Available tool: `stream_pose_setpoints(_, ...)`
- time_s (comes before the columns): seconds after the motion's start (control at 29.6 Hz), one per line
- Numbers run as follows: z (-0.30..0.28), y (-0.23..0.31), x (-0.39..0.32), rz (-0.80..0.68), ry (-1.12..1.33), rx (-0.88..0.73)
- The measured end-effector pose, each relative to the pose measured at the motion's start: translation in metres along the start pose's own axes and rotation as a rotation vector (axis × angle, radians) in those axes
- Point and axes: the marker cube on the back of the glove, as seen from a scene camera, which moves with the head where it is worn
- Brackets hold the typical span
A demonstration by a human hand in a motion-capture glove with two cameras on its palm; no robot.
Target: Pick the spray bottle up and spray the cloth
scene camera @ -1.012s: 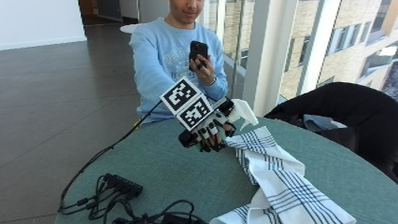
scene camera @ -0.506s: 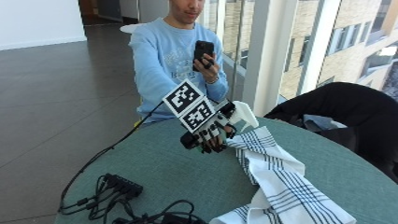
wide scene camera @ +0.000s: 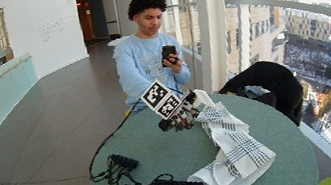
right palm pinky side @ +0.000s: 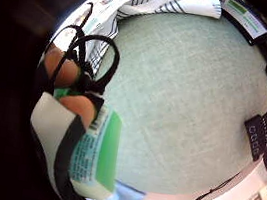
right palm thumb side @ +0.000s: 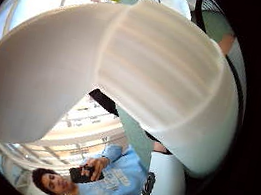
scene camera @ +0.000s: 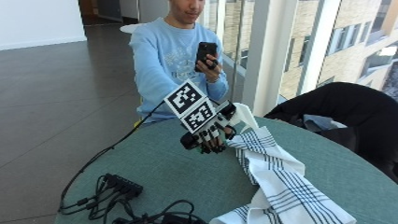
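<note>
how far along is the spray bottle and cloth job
Done: the gloved right hand grips the spray bottle, which looks raised off the green table; the little finger side palm view shows its green base in the fingers. In hand: the bottle is held by the near end of the striped cloth. Left: spraying; no mist or wet patch shows.

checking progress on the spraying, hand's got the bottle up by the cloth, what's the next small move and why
Probably squeeze the trigger. The gloved right hand already grips the spray bottle, lifted off the green table, with the bottle's white head right beside the near end of the striped cloth. Whether the nozzle points squarely at the cloth can't be told, so a slight tilt toward it first may help.
</note>
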Motion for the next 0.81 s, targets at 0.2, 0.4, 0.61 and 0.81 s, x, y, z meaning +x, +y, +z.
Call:
stream_pose_setpoints(0.2,0.0,0.0,-0.004,-0.008,0.006,0.003)
stream_pose_setpoints(0.4,0.001,0.001,-0.015,-0.054,-0.041,0.034)
stream_pose_setpoints(0.61,0.006,0.01,-0.05,-0.237,-0.212,0.13)
stream_pose_setpoints(0.81,0.029,0.024,-0.107,-0.435,-0.361,0.169)
